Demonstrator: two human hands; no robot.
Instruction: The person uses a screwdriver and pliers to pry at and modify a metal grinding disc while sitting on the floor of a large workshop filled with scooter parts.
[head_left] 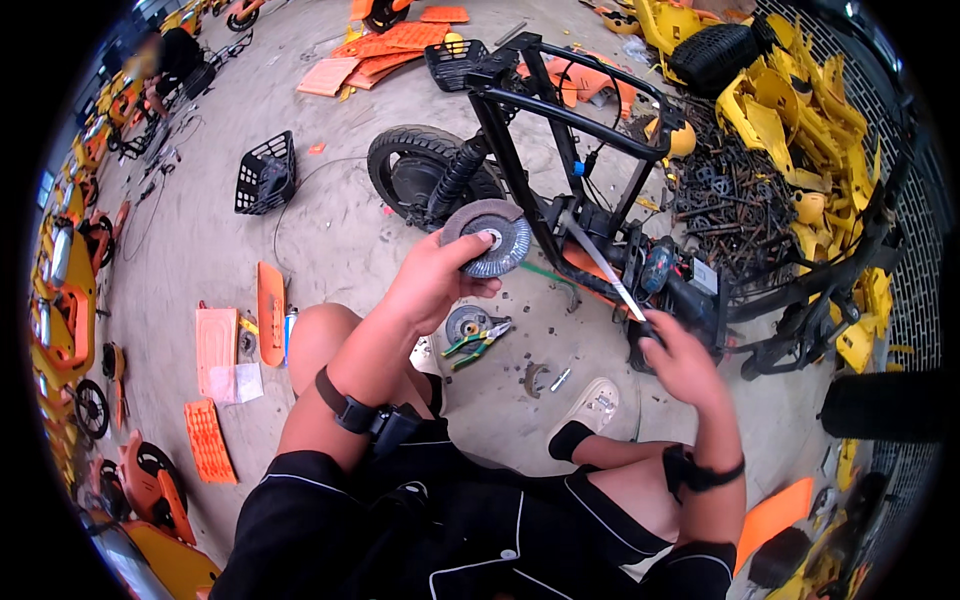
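My left hand [440, 282] grips a round grey ribbed disc [503, 251] with a brown curved band along its upper edge, thumb pressed near its centre. It looks like a drum brake plate. In my right hand [682, 358] is a long tool [607, 268] with a pale, narrow shaft and a dark grip end. Its far end points up and left toward the black scooter frame [540, 140]; whether it touches the frame I cannot tell. Below my hands on the floor lie another round brake part [466, 324], green-and-yellow pliers [480, 343], a curved brake shoe [534, 379] and a small metal piece [561, 379].
A wheel [410, 165] is on the frame's left side. Black crates [266, 175], orange panels [216, 340] and a heap of dark metal parts [728, 205] lie around, with yellow body panels [770, 110] behind. A cordless drill [657, 266] rests by the frame. Another person [175, 60] is far left.
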